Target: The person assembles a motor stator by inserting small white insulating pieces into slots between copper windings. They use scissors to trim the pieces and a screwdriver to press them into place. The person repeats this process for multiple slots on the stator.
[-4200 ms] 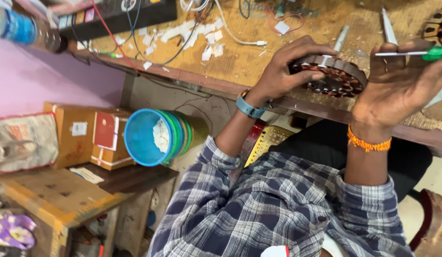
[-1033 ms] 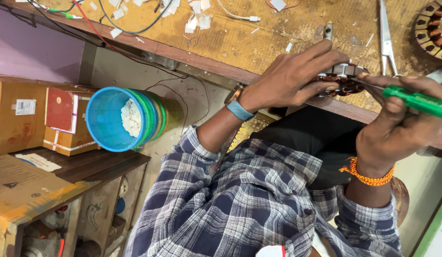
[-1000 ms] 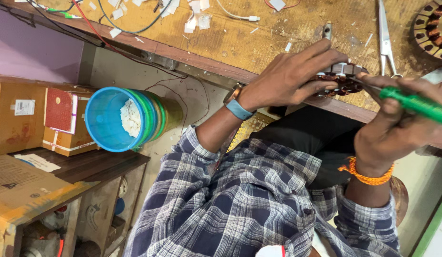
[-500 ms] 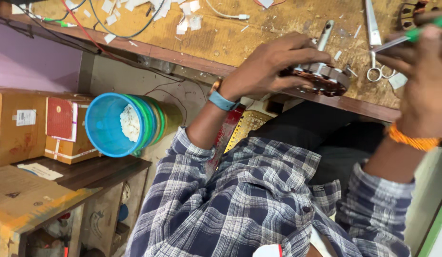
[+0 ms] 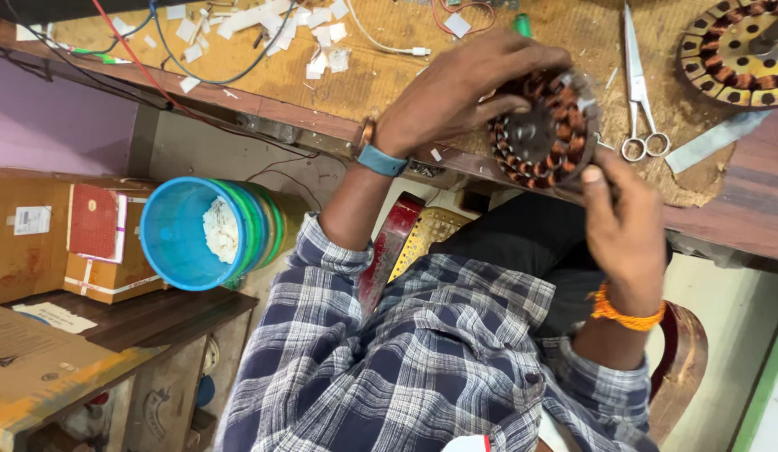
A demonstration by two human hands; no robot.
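Wound stator (image 5: 544, 130) held at counter (image 5: 389, 79) edge, left hand (image 5: 464, 88) and right hand (image 5: 628, 222) both clamped on its rim: likely heavy, rigid steel core, fragile copper windings, so grip the laminations only.

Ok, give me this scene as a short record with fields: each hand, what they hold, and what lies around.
left hand: grips the round coil part from above
right hand: thumb on the part's lower rim
coil part: round, copper windings, held at the bench edge
bench: wooden, with paper scraps and wires
scissors: lying right of the part
second coil disc: far right corner
blue bucket: below the bench, on its side
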